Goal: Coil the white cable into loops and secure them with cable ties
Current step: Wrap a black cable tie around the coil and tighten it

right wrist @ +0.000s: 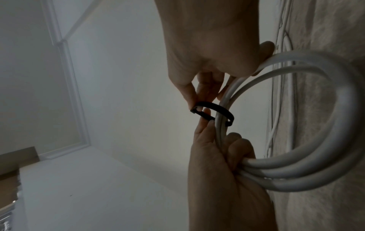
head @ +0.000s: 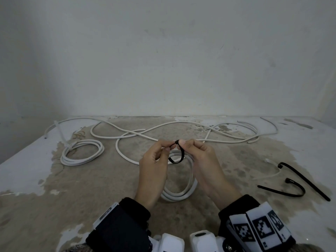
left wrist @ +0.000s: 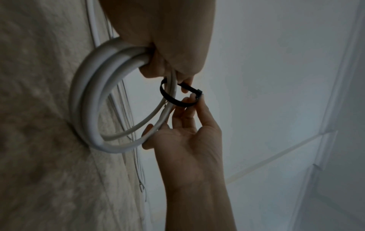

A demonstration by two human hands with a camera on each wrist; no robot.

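A black cable tie (head: 179, 157) is looped round one side of a small white cable coil (head: 180, 194), held up between both hands above the table. My left hand (head: 168, 148) pinches the tie's strap end, and its lower fingers curl round the coil (right wrist: 335, 109). My right hand (head: 182, 143) pinches the tie's head (left wrist: 199, 92) between thumb and forefinger. Its other fingers rest against the coil (left wrist: 87, 109). In the right wrist view the tie (right wrist: 217, 109) forms a loose ring round the strands, not drawn tight.
A second white coil (head: 81, 151) lies on the worn table (head: 91, 188) at the left. Loose white cable (head: 163, 128) snakes across the back, near the wall. Two spare black ties (head: 291, 190) (head: 307, 180) and a thin white one (head: 269, 173) lie at the right.
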